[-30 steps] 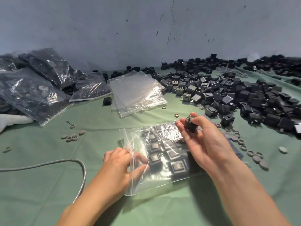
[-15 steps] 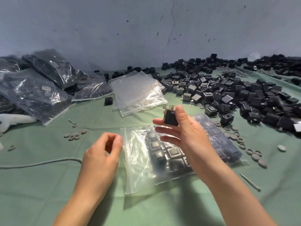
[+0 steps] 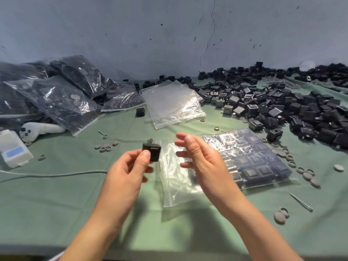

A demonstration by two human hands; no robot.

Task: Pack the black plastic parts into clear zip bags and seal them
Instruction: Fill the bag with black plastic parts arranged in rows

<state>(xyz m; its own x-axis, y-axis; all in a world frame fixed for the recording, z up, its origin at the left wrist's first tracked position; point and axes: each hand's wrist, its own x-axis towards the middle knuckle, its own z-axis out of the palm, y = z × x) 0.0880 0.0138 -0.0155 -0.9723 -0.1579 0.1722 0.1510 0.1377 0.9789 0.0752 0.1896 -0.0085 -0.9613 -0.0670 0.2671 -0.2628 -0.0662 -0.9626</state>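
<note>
My left hand [image 3: 130,166] pinches one black plastic part [image 3: 152,151] between thumb and fingers, held above the green table. My right hand [image 3: 201,161] hovers just to its right, fingers spread and holding nothing. Under and behind my right hand lies a clear zip bag [image 3: 250,162] partly filled with rows of black parts; its near end by my hands holds none. A large loose heap of black parts [image 3: 282,106] covers the right back of the table.
A stack of empty clear bags [image 3: 173,102] lies at centre back. Filled bags [image 3: 56,95] are piled at the left. A white box [image 3: 13,147], a grey cable [image 3: 56,174], grey rings [image 3: 105,146] and a metal pin [image 3: 301,202] lie on the green cloth [image 3: 56,204].
The black part has passed from my right hand to my left hand. My right hand has let go and spread its fingers. The left hand left the bag earlier.
</note>
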